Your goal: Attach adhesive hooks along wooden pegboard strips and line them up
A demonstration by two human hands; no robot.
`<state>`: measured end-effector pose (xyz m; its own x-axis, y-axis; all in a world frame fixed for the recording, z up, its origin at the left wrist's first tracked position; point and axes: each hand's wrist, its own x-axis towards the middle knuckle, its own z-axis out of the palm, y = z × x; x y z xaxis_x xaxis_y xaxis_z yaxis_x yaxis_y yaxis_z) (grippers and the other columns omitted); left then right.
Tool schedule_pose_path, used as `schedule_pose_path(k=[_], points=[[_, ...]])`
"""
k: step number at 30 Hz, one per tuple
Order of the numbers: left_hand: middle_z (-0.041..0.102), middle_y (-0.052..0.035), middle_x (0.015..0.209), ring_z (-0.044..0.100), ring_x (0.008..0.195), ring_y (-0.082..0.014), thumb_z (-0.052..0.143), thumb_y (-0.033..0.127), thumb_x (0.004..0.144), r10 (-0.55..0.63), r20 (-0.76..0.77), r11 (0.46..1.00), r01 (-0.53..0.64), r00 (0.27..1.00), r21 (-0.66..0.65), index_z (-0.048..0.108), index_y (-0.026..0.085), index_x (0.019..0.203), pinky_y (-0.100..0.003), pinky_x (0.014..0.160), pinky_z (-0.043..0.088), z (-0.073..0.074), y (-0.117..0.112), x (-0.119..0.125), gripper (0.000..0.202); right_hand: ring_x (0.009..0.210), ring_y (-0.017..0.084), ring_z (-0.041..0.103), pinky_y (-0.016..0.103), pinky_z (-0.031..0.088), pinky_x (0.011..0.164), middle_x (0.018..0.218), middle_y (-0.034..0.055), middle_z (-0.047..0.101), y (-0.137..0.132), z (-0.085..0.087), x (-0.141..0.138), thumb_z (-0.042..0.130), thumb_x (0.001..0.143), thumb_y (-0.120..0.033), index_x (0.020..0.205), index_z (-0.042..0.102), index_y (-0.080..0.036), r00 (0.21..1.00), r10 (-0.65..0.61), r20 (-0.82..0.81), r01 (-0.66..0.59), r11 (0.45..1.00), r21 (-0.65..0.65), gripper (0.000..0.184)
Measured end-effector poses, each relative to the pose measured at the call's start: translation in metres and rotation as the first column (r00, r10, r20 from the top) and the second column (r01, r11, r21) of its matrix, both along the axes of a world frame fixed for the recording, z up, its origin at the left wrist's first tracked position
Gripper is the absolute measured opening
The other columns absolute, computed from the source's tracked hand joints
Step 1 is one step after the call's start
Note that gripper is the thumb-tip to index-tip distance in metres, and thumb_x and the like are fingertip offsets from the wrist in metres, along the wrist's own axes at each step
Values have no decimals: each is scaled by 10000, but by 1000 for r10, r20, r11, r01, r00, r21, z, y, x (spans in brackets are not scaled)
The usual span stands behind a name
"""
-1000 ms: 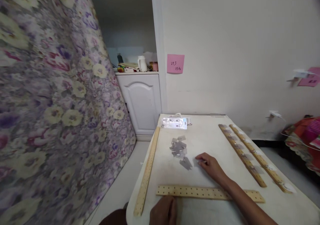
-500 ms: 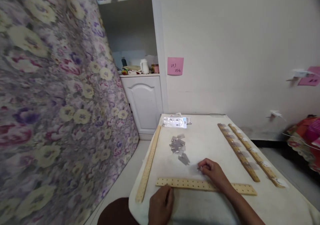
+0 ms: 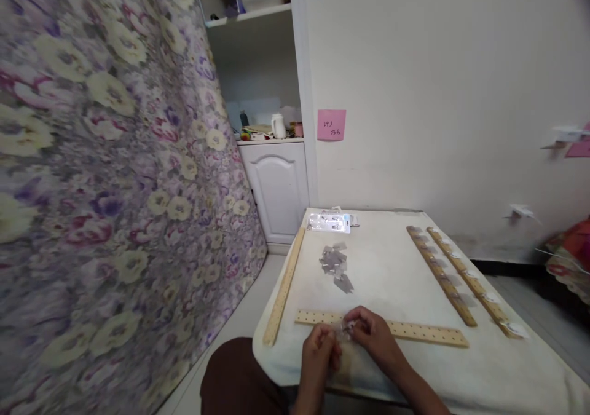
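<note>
A small clear plastic piece [image 3: 343, 329] with a shiny bit on it is held between my hands, above the near edge of a wooden strip with rows of holes [image 3: 424, 333]. My right hand [image 3: 372, 334] pinches it from the right. My left hand [image 3: 318, 355] is closed, its fingertips at the piece's left edge, partly blurred. The wooden strip lies crosswise on the table, its middle hidden behind my right hand. Beyond it lies a loose pile of small clear pieces [image 3: 332, 260].
Another holed strip [image 3: 286, 289] runs along the table's left edge. On the right, two strips [image 3: 440, 273] [image 3: 479, 289] carry clear and white pieces. Clear packages [image 3: 328, 222] lie at the back of the cloth-covered table [image 3: 382, 249]. A flowered curtain [image 3: 115, 187] hangs left.
My right hand has moved left and nearer me, bringing a small piece to my left hand. My left hand has lifted off the strip's left part to meet it. The view has shifted slightly.
</note>
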<state>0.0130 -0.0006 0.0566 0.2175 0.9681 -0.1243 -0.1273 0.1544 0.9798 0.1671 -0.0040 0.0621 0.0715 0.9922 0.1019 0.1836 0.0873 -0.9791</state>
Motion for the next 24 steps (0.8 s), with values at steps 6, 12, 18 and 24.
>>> schedule_pose_path(k=[6, 12, 18, 24], points=[[565, 61, 503, 423, 356, -64, 618, 532, 707, 15, 36, 998, -14, 999, -54, 463, 196, 687, -178, 385, 249, -9, -7, 0, 371, 613, 148, 561, 259, 426, 548, 856, 48, 660, -1, -14, -13, 584, 724, -303, 1019, 572, -179, 975, -42, -218, 33, 998, -46, 321], [615, 48, 577, 461, 377, -61, 623, 500, 703, 23, 80, 996, -16, 997, -93, 466, 195, 709, -178, 392, 278, -16, -14, 8, 344, 639, 164, 554, 265, 432, 582, 698, 3, 609, -4, -23, -17, 635, 699, -349, 966, 611, -166, 983, -65, -170, 58, 997, -46, 324], [614, 40, 564, 454, 354, -66, 601, 501, 694, 6, 103, 988, 11, 995, -156, 447, 199, 721, -176, 371, 261, -31, -10, 9, 340, 718, 187, 574, 287, 447, 654, 769, 35, 639, -5, -19, -10, 546, 779, -385, 968, 635, -162, 995, -69, -74, 67, 997, -23, 305], [630, 33, 632, 500, 407, -74, 627, 451, 696, -6, 91, 990, 19, 996, -139, 467, 194, 810, -177, 393, 305, -36, -9, 3, 323, 583, 160, 531, 262, 410, 534, 672, 5, 600, 0, -22, -6, 522, 771, -389, 942, 636, -182, 998, -54, -12, 53, 996, -71, 293]])
